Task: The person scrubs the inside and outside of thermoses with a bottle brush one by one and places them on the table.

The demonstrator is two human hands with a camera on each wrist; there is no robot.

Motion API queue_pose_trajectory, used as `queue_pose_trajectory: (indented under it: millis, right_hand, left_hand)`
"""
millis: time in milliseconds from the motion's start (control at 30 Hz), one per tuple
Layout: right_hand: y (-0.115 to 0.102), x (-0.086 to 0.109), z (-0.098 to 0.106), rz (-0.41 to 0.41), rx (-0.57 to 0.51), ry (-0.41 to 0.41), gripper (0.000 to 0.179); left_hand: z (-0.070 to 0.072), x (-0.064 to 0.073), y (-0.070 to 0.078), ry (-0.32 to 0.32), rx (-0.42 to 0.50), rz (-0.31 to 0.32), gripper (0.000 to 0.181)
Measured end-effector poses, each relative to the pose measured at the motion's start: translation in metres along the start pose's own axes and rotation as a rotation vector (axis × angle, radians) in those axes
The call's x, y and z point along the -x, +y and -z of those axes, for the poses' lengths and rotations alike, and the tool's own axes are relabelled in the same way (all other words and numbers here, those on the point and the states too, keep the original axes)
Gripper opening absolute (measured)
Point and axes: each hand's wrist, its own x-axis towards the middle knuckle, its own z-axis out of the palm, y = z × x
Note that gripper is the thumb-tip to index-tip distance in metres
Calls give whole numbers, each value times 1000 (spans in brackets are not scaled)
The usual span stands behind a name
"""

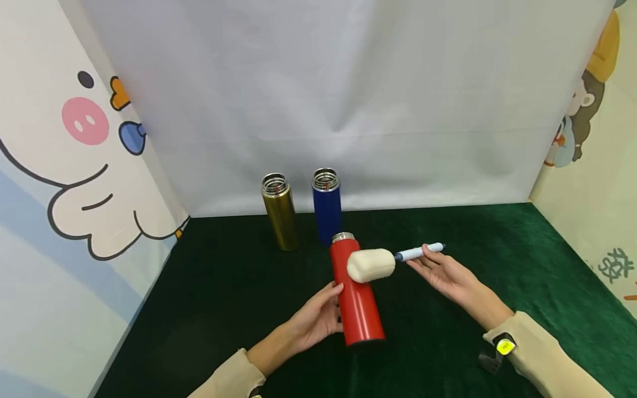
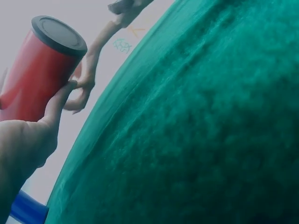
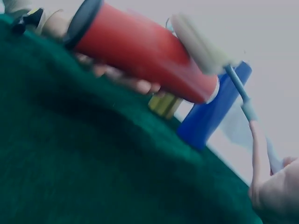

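My left hand [image 1: 318, 320] grips a red thermos bottle [image 1: 359, 309] around its middle and holds it tilted above the cloth. Its steel mouth points up and away, and its dark base shows in the left wrist view. In my right hand [image 1: 450, 279] a bottle brush [image 1: 372, 265] is pinched by its pale handle [image 1: 423, 251]. The brush's cream sponge head overlaps the upper side of the red bottle in the head view; whether the two touch, I cannot tell. The left fingers [image 3: 140, 86] wrap the far side of the bottle in the right wrist view.
A gold bottle [image 1: 281, 218] and a blue bottle [image 1: 327, 213] stand upright and uncapped at the back of the dark green cloth [image 1: 224, 309]. Behind them hangs a white curtain [image 1: 398, 110]. Walls with cartoon drawings flank the left and right sides.
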Motion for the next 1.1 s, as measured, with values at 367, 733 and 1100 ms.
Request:
queue_pose_trajectory:
  millis: [367, 733, 1100]
  right_hand:
    - [5, -2, -3, 47, -122, -27, 51]
    - [3, 18, 32, -55, 254, -300, 28]
    - [-4, -5, 15, -39, 39, -127, 20]
  left_hand:
    - [1, -2, -5, 35, -3, -20, 57]
    - [8, -5, 0, 137, 35, -60, 55]
    - [2, -8, -4, 93, 5, 4, 61]
